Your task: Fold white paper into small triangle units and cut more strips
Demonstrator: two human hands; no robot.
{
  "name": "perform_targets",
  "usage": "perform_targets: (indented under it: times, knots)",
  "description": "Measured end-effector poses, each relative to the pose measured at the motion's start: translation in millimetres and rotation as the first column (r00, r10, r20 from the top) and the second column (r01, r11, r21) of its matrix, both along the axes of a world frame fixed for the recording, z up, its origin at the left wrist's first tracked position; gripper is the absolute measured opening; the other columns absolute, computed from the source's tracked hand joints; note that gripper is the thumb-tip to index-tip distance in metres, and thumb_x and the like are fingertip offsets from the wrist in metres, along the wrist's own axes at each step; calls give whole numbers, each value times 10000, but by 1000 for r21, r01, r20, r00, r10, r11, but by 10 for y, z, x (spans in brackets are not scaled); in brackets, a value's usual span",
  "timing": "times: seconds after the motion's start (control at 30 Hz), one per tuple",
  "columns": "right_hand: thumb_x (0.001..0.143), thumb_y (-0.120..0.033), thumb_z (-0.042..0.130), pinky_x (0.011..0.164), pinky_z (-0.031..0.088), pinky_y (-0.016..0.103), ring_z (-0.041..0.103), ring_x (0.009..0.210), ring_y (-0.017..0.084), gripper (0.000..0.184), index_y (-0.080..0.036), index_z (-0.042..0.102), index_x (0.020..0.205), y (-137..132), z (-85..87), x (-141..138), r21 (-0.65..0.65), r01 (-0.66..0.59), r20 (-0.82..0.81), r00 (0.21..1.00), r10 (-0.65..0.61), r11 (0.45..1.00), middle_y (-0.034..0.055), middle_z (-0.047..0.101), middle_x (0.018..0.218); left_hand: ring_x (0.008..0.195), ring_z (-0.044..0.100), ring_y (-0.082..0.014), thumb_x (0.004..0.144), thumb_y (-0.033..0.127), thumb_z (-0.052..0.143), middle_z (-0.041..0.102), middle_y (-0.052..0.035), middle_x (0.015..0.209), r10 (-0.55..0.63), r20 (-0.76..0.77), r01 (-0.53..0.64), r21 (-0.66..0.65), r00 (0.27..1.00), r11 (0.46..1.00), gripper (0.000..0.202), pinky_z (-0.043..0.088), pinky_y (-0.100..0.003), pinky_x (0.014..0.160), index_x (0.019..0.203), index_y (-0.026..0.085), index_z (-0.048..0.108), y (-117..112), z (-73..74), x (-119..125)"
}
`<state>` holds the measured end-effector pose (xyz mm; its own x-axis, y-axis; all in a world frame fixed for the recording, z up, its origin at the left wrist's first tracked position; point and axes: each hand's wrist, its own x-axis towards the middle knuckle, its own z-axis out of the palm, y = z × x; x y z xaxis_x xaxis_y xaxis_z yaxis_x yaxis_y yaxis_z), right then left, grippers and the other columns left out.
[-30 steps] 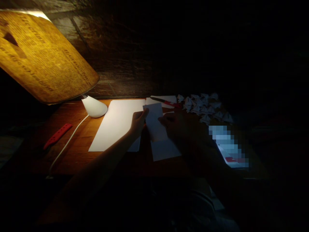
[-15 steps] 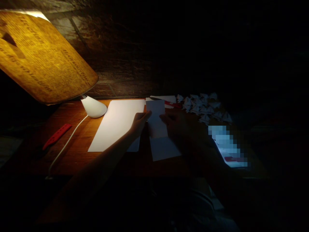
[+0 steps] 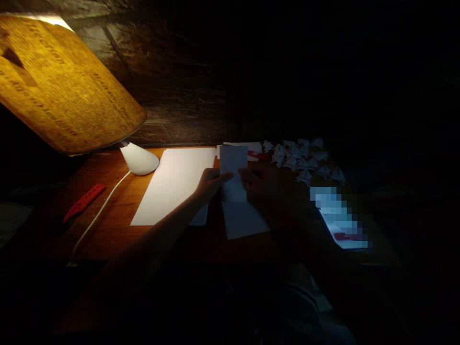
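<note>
Between my hands stands a narrow strip of white paper [image 3: 233, 160], raised off the table. My left hand [image 3: 210, 183] grips its left edge, with the thumb laid across the front. At the right edge my right hand [image 3: 257, 179], dim in shadow, pinches the same strip with bent fingers. Below it a pale paper piece [image 3: 244, 220] slants toward me; I cannot tell whether it is the strip's lower part or a separate sheet. To the left of my left hand lies a stack of white paper [image 3: 176, 187].
A lamp [image 3: 72, 86] with a yellow printed shade leans in from the left, its white base [image 3: 140, 160] on the wooden table [image 3: 118, 211]. A red ruler-like strip [image 3: 85, 202] lies near its cable. Several folded paper pieces [image 3: 294, 155] sit back right, beyond a lit phone [image 3: 338, 220].
My left thumb has slid farther in over the paper and slightly lower. The strip's upper part has shifted a little right and up.
</note>
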<state>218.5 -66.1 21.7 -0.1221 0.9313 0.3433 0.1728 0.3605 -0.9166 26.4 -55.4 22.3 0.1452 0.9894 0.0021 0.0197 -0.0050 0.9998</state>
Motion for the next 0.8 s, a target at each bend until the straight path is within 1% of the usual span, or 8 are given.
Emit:
perform_targets:
  times: [0.1, 0.27, 0.33, 0.43, 0.5, 0.63, 0.73, 0.8]
  knots:
    - [973, -392, 650, 576, 383, 290, 516, 665, 161, 314, -222, 643, 710, 19, -31, -1, 13, -23, -17, 1000, 24, 1000, 7, 599, 694, 551, 593, -133, 651, 517, 898, 689, -33, 616, 10, 2, -10, 17, 1000, 1000, 418, 447, -248, 535, 651, 133, 732, -6, 25, 2]
    - [1002, -553, 615, 580, 377, 310, 494, 643, 164, 450, -240, 632, 679, 79, -98, 17, 19, -97, -55, 994, 98, 995, 13, 573, 675, 533, 579, -112, 637, 457, 906, 685, -23, 601, 47, 66, -50, 40, 997, 998, 370, 458, -233, 536, 612, 136, 724, 10, 14, 11]
    - [997, -601, 601, 580, 379, 310, 499, 644, 162, 472, -241, 649, 695, 105, -130, 23, -11, -141, -88, 986, 140, 990, 13, 577, 677, 541, 588, -114, 629, 451, 916, 687, -25, 607, 74, 102, -79, 48, 992, 996, 374, 466, -232, 537, 608, 134, 718, 22, -7, 10]
    - [951, -649, 635, 554, 372, 298, 497, 615, 150, 492, -236, 643, 684, 115, -144, 17, -113, -185, -146, 975, 168, 976, 2, 563, 649, 551, 587, -114, 631, 454, 932, 674, -22, 611, 112, 137, -124, 77, 984, 989, 394, 455, -226, 527, 616, 130, 708, 39, -29, 5]
    - [921, -647, 666, 535, 360, 292, 483, 594, 141, 498, -233, 618, 648, 91, -111, 9, -167, -203, -147, 973, 179, 965, -4, 552, 629, 534, 557, -103, 637, 460, 939, 642, -9, 589, 123, 154, -139, 97, 980, 986, 414, 429, -219, 507, 604, 133, 687, 49, -34, 2]
    - [867, -591, 740, 535, 368, 280, 480, 584, 134, 487, -226, 569, 596, 19, 18, 7, -196, -172, -83, 984, 158, 966, -12, 539, 598, 503, 510, -92, 634, 508, 941, 584, 9, 548, 126, 181, -148, 112, 975, 983, 473, 397, -216, 478, 570, 147, 643, 72, -42, 2]
    - [855, -555, 739, 548, 381, 275, 500, 598, 136, 447, -217, 587, 604, -2, 82, 18, -199, -162, -34, 987, 159, 967, -7, 569, 609, 506, 507, -93, 629, 522, 942, 585, 5, 550, 145, 178, -168, 121, 973, 978, 486, 394, -217, 478, 564, 147, 640, 86, -65, -1]
    - [858, -530, 724, 559, 388, 274, 513, 613, 138, 416, -214, 601, 616, 0, 84, 20, -199, -139, -18, 990, 138, 970, -2, 592, 630, 505, 501, -89, 640, 517, 937, 582, 5, 547, 160, 165, -183, 132, 973, 974, 484, 378, -213, 475, 557, 145, 639, 91, -82, -8]
